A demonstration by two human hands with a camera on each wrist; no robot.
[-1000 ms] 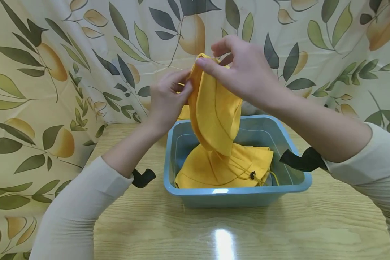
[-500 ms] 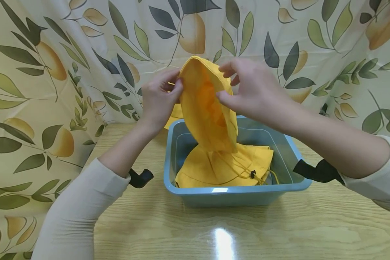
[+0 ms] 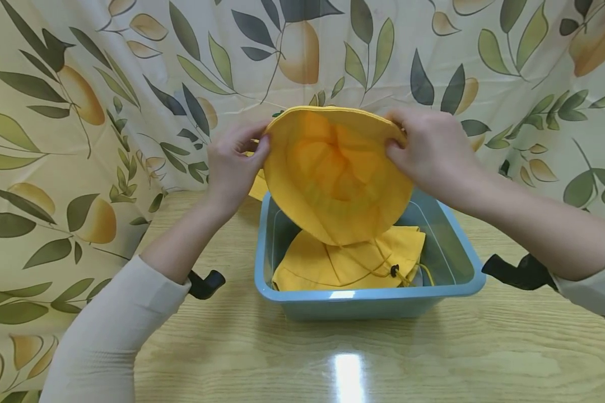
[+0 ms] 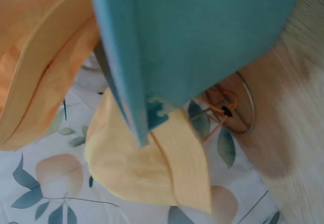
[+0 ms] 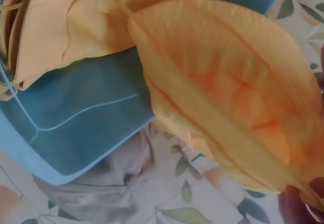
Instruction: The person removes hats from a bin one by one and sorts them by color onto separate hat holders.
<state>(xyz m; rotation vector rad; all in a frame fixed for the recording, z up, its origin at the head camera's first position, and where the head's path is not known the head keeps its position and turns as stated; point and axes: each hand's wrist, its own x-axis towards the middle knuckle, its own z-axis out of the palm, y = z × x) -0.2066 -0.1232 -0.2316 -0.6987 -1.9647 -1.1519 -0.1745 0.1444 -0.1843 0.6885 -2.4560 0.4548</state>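
Note:
Between both hands, a yellow bucket hat (image 3: 333, 184) hangs spread with its inside facing the head camera. My left hand (image 3: 234, 165) pinches the brim at its left side, thumb in front. On the opposite side my right hand (image 3: 431, 148) grips the brim; its fingertips also show at the lower right corner of the right wrist view. Under the held hat, a second yellow hat (image 3: 307, 266) with a cord and black toggle (image 3: 394, 271) lies in the blue plastic basin (image 3: 373, 296). The held hat's lower edge overlaps it in the head view.
Another yellow hat (image 4: 136, 163) lies behind the basin at the left, with its own cord and toggle. A grey cloth (image 5: 116, 168) is beyond the basin. Wooden tabletop (image 3: 222, 347) surrounds it, and a leaf-and-fruit patterned curtain (image 3: 302, 50) stands behind.
The folded hat has been opened out wide. My right hand let go of the upper edge, moved right and down, and took the brim's right side; my left hand shifted slightly left and down.

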